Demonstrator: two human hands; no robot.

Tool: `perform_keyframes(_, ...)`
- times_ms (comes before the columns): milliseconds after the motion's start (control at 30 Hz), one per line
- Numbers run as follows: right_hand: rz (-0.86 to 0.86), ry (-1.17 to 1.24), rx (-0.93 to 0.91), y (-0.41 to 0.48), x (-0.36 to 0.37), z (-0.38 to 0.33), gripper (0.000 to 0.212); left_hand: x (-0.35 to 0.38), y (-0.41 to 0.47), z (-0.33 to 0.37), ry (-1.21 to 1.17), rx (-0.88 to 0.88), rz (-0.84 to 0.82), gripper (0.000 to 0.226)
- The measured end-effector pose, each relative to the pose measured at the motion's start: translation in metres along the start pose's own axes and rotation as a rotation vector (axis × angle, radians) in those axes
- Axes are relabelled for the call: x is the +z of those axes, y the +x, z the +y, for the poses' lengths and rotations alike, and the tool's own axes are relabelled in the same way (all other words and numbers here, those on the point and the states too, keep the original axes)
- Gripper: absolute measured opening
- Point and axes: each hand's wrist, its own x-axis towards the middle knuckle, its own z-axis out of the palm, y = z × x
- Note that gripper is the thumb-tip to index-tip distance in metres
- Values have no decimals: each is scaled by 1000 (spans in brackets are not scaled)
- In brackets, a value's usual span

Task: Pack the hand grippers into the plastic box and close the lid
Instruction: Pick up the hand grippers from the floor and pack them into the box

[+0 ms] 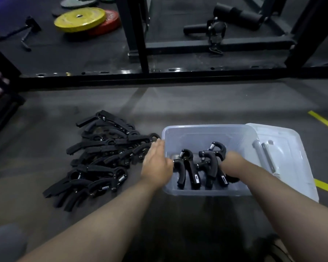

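Inside the plastic box (206, 135), the right hand (232, 161) gripped a hand gripper (213, 163), apparently seating it; the left hand (155, 161) reached open-fingered toward the pile (100, 157).

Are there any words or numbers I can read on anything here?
None can be read.
Red weight plate: pale lettering, too blurred.
Black hand grippers in the clear plastic box: small pale counter window on one handle, too small to read.
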Motion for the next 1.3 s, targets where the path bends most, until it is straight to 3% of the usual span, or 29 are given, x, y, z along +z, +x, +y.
perform_keyframes(233, -58, -125, 139, 29, 16, -3, 15, 19, -1, -8, 1, 80, 92, 73)
perform_keyframes(433, -95, -54, 256, 47, 41, 6, 34, 19, -2, -9, 4, 99, 122, 75)
perform_keyframes(1033, -93, 24, 236, 60, 57, 18, 52, 22, -2, -7, -26, 78, 118, 75)
perform_keyframes(1167, 81, 20, 376, 58, 46, -12, 57, 20, -4, -3, -41, 70, 109, 75)
perform_keyframes(1233, 268, 82, 288, 47, 34, -40, 42, 19, -4, -2, -57, 61, 106, 77)
perform_keyframes(1300, 396, 191, 89, 29, 26, -72, 23, 18, -4, -2, -52, 60, 103, 77)
